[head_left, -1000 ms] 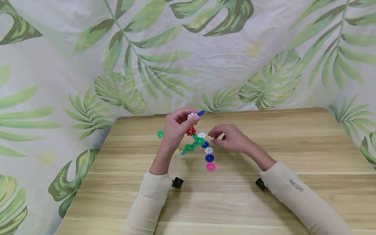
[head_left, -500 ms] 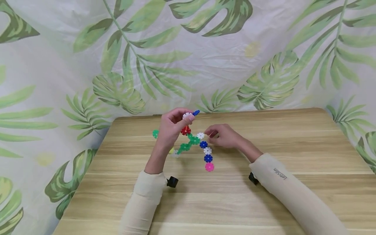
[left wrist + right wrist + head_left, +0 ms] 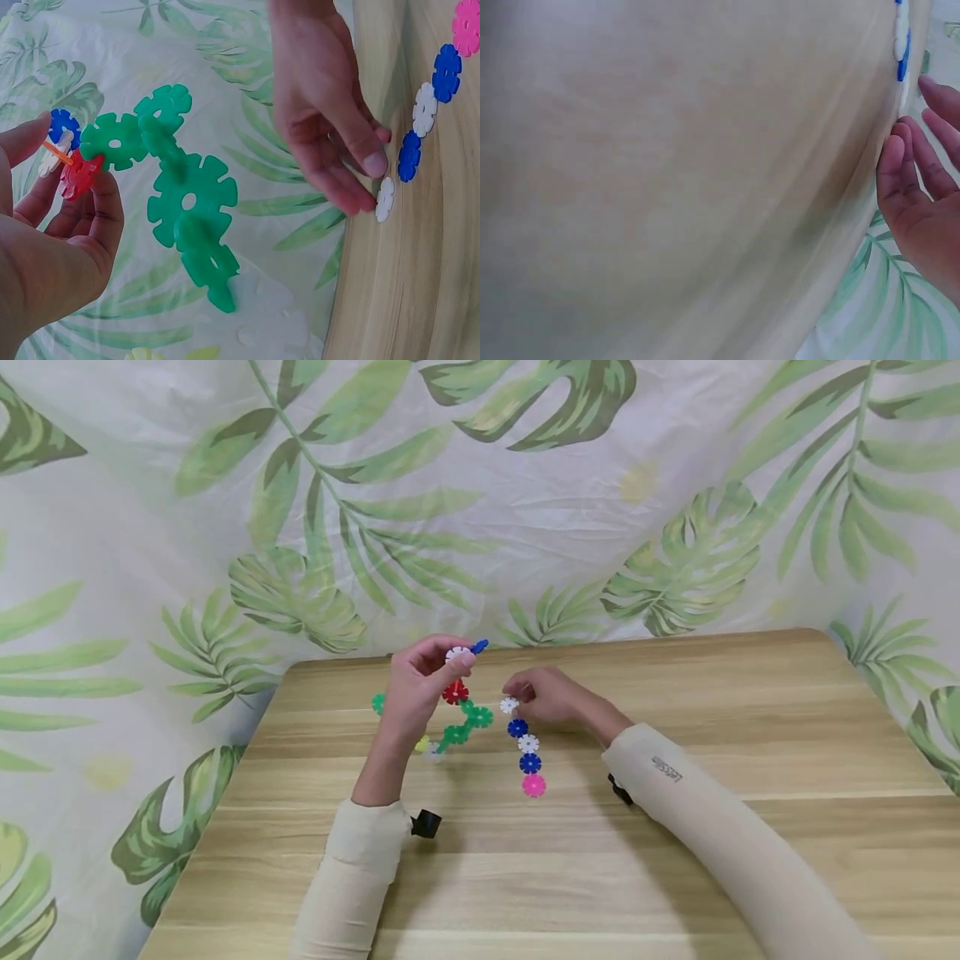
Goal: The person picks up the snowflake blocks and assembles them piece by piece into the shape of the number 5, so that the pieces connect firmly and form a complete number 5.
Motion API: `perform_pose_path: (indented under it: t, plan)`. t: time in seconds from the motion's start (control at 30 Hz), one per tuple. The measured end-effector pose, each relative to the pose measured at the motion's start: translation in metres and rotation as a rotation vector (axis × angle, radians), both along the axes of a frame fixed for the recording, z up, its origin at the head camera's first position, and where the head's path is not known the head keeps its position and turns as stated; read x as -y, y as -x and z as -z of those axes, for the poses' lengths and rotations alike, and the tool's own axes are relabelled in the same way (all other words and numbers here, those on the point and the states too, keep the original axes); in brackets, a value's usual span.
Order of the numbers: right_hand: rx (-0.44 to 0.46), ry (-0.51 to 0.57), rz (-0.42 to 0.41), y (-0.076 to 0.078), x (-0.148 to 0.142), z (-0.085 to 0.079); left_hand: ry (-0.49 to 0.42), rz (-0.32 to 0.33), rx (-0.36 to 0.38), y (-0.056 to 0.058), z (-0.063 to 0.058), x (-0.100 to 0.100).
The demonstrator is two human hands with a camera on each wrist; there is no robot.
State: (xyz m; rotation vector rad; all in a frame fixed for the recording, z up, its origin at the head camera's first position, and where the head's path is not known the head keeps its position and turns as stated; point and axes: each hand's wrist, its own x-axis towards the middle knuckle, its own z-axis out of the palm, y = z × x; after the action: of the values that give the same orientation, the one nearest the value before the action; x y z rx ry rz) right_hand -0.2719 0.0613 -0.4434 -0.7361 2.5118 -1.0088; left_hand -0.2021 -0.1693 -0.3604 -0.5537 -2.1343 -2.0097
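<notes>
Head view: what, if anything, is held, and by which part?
The left grip pinches the disc figure by its upper white disc; whether the right grip holds the chain's white end disc is unclear.

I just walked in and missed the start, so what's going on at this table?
A person's left hand holds up a cluster of joined discs. Their right hand is at the white disc at the far end of a row of discs on the table. The row ends nearer the person in a pink disc, apart from the cluster.
</notes>
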Motion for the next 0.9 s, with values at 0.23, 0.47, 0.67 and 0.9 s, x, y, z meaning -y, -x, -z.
perform_pose_path:
  t: [0.23,0.47,0.67,0.9]
  plan:
    - [-0.053,-0.075,-0.017,0.01,0.013,0.001,0.008,0.0,-0.001,0.0,0.0,0.001]
    - [-0.066,-0.09,0.022,0.006,0.008,-0.004,0.01,0.008,-0.007,-0.001,0.0,-0.001]
    - [-0.098,0.023,0.093,-0.002,-0.006,-0.015,0.036,0.035,0.001,-0.003,0.0,-0.005]
    - [-0.135,0.197,0.181,-0.017,-0.022,-0.031,0.105,0.053,0.02,-0.003,0.002,-0.008]
